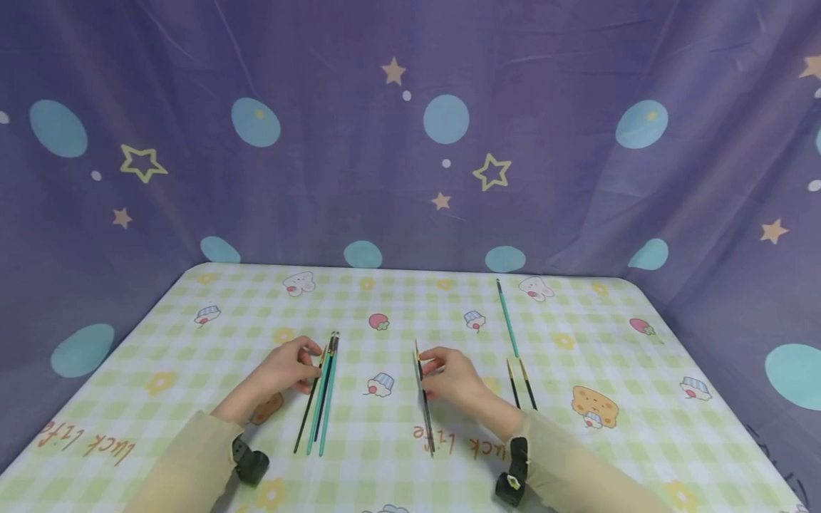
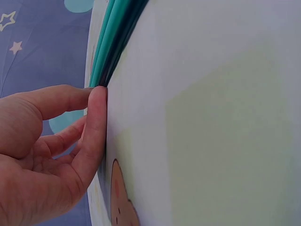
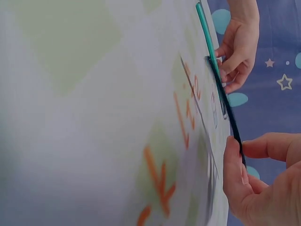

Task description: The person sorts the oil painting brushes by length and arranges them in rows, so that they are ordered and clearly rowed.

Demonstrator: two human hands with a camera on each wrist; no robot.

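Observation:
On the left of the table, several slim paintbrushes lie side by side, teal ones and black ones, bristle ends pointing away. My left hand pinches the leftmost black paintbrush near its gold ferrule. In the left wrist view, thumb and forefinger meet at the dark handle beside the teal handles. My right hand pinches another black paintbrush near its upper end, to the right of the group. The right wrist view shows this dark handle between thumb and fingertips, raised off the cloth.
Beyond my right hand lies a single teal paintbrush. Two black paintbrushes with tan tips lie below it, their lower ends hidden by my right arm. A checkered cloth covers the table, and a purple curtain hangs behind.

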